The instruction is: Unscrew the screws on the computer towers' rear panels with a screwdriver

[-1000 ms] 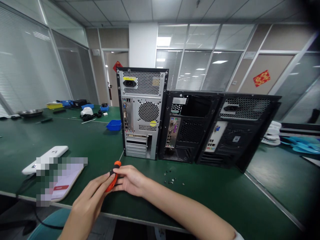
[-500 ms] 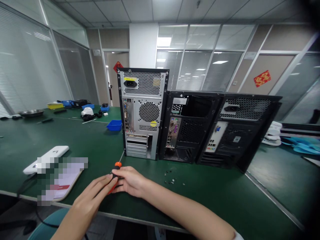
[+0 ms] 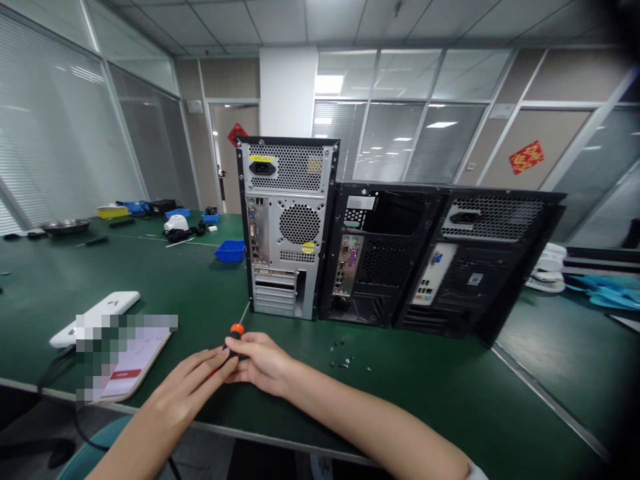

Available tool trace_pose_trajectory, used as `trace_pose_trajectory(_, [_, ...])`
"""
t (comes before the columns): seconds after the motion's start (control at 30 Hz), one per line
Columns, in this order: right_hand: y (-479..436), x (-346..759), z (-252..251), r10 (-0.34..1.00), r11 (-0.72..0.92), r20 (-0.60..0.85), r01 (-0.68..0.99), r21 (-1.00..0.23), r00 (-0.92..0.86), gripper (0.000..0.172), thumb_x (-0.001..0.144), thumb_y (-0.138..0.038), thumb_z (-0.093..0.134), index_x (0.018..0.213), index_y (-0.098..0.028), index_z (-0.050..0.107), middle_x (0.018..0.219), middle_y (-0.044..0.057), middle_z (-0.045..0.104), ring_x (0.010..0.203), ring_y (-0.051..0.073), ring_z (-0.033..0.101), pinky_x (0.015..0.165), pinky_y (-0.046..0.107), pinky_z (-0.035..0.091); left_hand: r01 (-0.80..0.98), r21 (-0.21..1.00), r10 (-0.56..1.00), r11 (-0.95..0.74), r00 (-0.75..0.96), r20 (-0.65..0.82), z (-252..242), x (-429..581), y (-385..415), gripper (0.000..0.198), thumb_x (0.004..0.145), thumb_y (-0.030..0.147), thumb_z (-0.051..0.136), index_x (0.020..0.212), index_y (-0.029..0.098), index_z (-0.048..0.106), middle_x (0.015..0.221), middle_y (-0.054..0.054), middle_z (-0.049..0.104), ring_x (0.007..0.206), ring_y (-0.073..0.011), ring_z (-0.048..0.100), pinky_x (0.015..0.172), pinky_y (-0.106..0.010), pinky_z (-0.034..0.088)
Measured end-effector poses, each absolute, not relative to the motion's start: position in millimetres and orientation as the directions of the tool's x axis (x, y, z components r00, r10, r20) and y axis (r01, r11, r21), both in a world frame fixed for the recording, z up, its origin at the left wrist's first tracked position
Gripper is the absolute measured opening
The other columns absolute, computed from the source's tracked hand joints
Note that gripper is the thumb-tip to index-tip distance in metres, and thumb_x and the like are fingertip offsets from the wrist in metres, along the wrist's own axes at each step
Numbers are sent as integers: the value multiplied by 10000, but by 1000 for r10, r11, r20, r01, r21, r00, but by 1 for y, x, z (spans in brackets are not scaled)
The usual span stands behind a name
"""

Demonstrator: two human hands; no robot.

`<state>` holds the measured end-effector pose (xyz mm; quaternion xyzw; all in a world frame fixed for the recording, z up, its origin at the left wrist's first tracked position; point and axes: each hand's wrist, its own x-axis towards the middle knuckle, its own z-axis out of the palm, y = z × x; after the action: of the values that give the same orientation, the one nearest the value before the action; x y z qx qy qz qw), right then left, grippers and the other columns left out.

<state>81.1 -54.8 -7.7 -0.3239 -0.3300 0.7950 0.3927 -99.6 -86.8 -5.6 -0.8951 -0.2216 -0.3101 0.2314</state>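
Both my hands are closed around the handle of an orange and black screwdriver [image 3: 237, 329]. My left hand [image 3: 193, 380] covers the handle's rear from the left. My right hand [image 3: 260, 363] grips it from the right, thumb on top. The thin shaft slants up and away, its tip at the lower left corner of a silver-backed computer tower [image 3: 285, 293]. Whether the tip sits in a screw is too small to tell. To the right of that tower stand a black computer case [image 3: 380, 267] and another black computer case [image 3: 475, 280], backs toward me.
Several loose screws [image 3: 345, 363] lie on the green table [image 3: 400, 393] right of my right hand. Left are a white power bank [image 3: 107, 313] with a cable and a phone-like device [image 3: 145, 360], partly pixelated. A blue tray [image 3: 230, 251] sits beside the silver tower.
My left hand has shifted slightly on the screwdriver handle, covering more of its orange rear. The screwdriver tip stays at the same corner of the tower.
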Motion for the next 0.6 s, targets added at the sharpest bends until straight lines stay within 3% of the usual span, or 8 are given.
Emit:
trace_pose_trajectory(0.3, [-52, 80, -7, 842, -475, -251, -438, -763, -477, 693, 260, -492, 898, 713, -162, 490, 559, -44, 603, 499, 109, 603, 571, 278, 514, 547, -290, 228, -786, 691, 686, -7, -101, -85, 495, 956, 227, 339, 1445, 298, 308, 1183, -12, 666, 1088, -148, 617, 958, -265, 504])
trace_pose_trajectory(0.6, [-49, 82, -11, 833, -479, -218, -467, -743, -508, 602, 370, -433, 902, 716, -150, 498, 591, -26, 618, 530, 114, 603, 659, 340, 505, 557, -273, 269, -785, 702, 659, -9, -103, -85, 469, 936, 208, 364, 1397, 290, 398, 1243, -23, 637, 1136, -152, 599, 1018, -324, 472])
